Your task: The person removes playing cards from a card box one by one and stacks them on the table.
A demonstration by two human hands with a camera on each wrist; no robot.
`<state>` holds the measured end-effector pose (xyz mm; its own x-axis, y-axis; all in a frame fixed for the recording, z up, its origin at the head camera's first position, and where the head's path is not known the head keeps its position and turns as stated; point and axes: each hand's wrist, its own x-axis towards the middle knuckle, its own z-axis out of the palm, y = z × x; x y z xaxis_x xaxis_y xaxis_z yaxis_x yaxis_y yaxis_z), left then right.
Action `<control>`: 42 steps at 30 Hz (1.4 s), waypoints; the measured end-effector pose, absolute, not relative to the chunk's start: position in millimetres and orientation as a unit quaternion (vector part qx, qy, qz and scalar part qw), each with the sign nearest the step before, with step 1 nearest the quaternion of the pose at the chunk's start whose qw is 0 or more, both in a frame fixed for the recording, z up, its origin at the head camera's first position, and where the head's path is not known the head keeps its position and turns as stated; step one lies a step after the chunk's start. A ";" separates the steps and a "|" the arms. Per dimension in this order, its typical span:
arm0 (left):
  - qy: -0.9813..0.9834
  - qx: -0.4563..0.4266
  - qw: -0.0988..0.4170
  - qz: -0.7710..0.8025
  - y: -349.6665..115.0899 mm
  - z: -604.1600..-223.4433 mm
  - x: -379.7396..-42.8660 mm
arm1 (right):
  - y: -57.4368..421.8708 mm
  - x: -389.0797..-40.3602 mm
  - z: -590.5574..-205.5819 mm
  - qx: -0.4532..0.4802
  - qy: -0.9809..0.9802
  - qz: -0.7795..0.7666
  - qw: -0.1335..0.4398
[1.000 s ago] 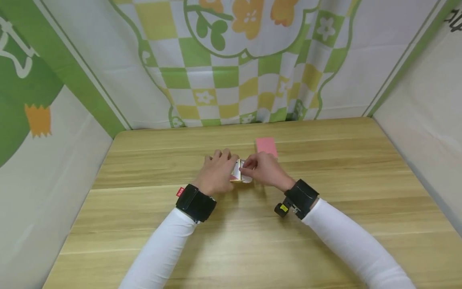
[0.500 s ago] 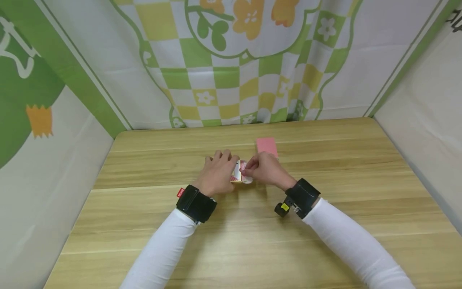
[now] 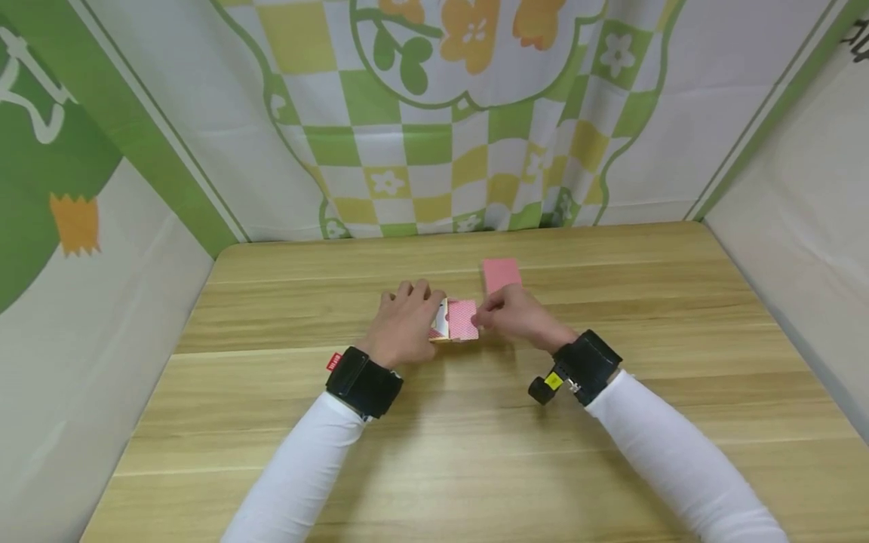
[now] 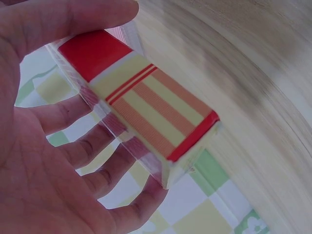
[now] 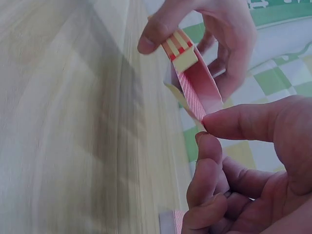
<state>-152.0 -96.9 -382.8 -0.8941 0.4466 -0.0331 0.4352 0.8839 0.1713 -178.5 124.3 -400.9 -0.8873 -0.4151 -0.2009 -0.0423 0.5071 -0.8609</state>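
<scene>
My left hand (image 3: 403,324) grips a small playing card box (image 4: 146,102), red with cream and orange stripes, thumb on one narrow side and fingertips on the other. From the box's open end sticks out a pink-patterned playing card (image 3: 463,320). Whether it is one card or several stacked is hard to tell. At its outer end my right hand (image 5: 253,161) pinches the card between thumb and index finger. The box flap (image 5: 181,95) hangs out alongside. Beyond my right hand, a pink-backed stack of cards (image 3: 501,273) lies on the table.
The wooden table (image 3: 434,452) spreads out on all sides of both hands. A green, yellow and white checkered curtain (image 3: 428,151) hangs at its back edge, with pale fabric walls left and right.
My right hand has moved to the right, drawing the pink-patterned card farther out of the box. My left hand keeps its grip and has shifted only slightly left.
</scene>
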 end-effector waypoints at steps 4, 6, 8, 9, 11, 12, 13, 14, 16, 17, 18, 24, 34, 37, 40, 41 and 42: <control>0.970 0.227 0.034 0.081 -97.6 -382.3 -152.2 | 131.0 -178.8 -400.7 -0.131 0.841 -0.485 0.199; 0.969 0.229 0.035 0.083 -97.6 -382.6 -152.5 | 133.0 -178.3 -400.1 -0.129 0.839 -0.489 0.201; 0.969 0.230 0.034 0.083 -97.6 -382.7 -152.5 | 134.5 -177.4 -399.0 -0.126 0.837 -0.491 0.204; 0.969 0.231 0.034 0.084 -97.5 -382.7 -152.5 | 135.0 -177.2 -398.8 -0.124 0.837 -0.492 0.205; 0.969 0.231 0.034 0.085 -97.4 -382.9 -152.5 | 136.2 -177.2 -398.9 -0.121 0.836 -0.494 0.207; 0.969 0.230 0.035 0.086 -97.4 -382.9 -152.4 | 136.8 -176.9 -398.6 -0.120 0.835 -0.495 0.209; 0.969 0.230 0.036 0.085 -97.4 -382.9 -152.2 | 137.3 -176.8 -398.9 -0.119 0.833 -0.497 0.210; 0.969 0.230 0.036 0.085 -97.4 -382.9 -151.9 | 137.7 -176.7 -398.9 -0.120 0.833 -0.498 0.211; 0.969 0.229 0.038 0.085 -97.4 -382.8 -151.4 | 138.3 -175.7 -398.1 -0.120 0.835 -0.495 0.208; 0.969 0.229 0.039 0.085 -97.4 -382.9 -151.2 | 138.3 -175.6 -397.9 -0.120 0.842 -0.487 0.198; 0.969 0.229 0.040 0.085 -97.4 -382.9 -151.0 | 137.9 -175.0 -396.4 -0.127 0.853 -0.472 0.182; 0.970 0.226 0.041 0.083 -97.3 -384.2 -151.3 | 129.0 -171.4 -382.9 -0.223 0.917 -0.323 0.064; 0.970 0.228 0.044 0.074 -95.8 -384.6 -151.4 | 111.1 -174.1 -371.9 -0.361 0.904 -0.219 0.069; 0.970 0.229 0.042 0.073 -95.7 -384.8 -150.7 | 107.7 -174.8 -372.2 -0.373 0.900 -0.211 0.073; 0.970 0.231 0.038 0.071 -96.2 -385.3 -150.3 | 105.8 -176.2 -373.6 -0.382 0.897 -0.213 0.068; 0.969 0.232 0.037 0.071 -96.4 -385.4 -150.2 | 105.5 -176.7 -374.0 -0.384 0.896 -0.213 0.066; 0.969 0.232 0.036 0.071 -96.5 -385.2 -150.2 | 105.3 -177.1 -374.5 -0.386 0.896 -0.212 0.065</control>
